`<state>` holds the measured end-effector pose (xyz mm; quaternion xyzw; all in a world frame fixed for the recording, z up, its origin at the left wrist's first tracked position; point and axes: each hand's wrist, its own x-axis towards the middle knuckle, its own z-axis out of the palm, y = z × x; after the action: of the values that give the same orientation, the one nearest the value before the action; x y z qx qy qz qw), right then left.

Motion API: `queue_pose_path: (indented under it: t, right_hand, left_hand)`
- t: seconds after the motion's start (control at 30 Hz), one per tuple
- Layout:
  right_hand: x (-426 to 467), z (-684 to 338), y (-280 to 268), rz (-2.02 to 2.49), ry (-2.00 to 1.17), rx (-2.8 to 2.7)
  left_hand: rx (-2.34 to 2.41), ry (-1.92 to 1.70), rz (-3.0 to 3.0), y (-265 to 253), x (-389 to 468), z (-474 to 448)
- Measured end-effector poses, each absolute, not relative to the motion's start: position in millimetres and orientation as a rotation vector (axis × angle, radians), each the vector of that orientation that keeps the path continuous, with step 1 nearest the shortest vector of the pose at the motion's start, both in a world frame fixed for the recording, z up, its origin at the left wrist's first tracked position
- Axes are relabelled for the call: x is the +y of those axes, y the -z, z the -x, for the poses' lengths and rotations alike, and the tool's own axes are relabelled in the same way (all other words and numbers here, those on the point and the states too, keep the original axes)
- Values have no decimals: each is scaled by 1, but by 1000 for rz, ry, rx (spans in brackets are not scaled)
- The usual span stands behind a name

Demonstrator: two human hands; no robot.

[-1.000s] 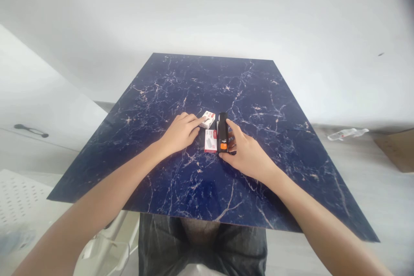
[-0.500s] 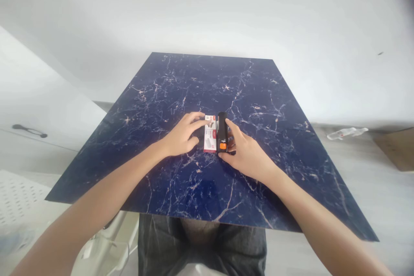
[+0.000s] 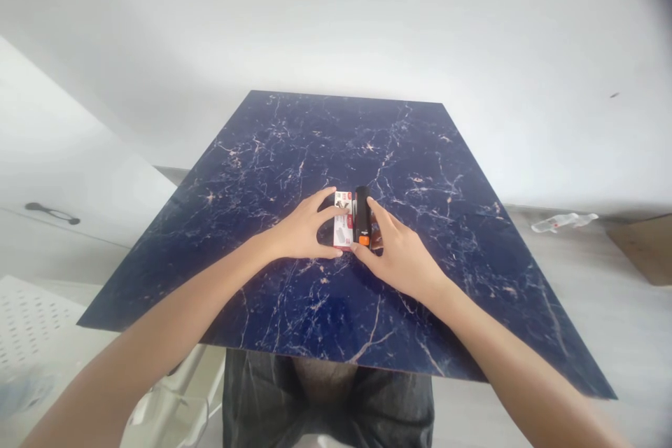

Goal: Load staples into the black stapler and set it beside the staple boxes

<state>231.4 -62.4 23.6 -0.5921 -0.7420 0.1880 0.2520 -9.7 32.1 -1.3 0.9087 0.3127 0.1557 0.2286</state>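
A small white and red staple box (image 3: pixel 343 227) lies near the middle of the blue marbled table (image 3: pixel 336 315), with printed pictures on its upper face. My left hand (image 3: pixel 307 227) grips it from the left, thumb at the near end, one finger at the far end and another on top. Close along the box's right side is a black stapler (image 3: pixel 362 213) with an orange patch at its near end. My right hand (image 3: pixel 396 248) holds the stapler from the right, thumb at its near end and fingers along its right side; some of those fingers are partly hidden.
A clear plastic bottle (image 3: pixel 564 222) lies on the floor to the right, by a brown cardboard box (image 3: pixel 645 246). At the left is a white cabinet with a dark handle (image 3: pixel 52 213). A white perforated surface (image 3: pixel 26 325) stands at lower left.
My left thumb has come forward to the box's near end, and the left fingers have closed on the box. My right hand stays on the stapler. The view has shifted slightly.
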Motion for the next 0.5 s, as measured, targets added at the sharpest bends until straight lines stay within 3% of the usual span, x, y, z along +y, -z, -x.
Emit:
queue_pose_path:
  t: [0.5]
  right_hand:
    - [-48,-258,-36,1852,-263,-1906]
  left_hand:
    - [853,-375,-2561,-2,64,-55]
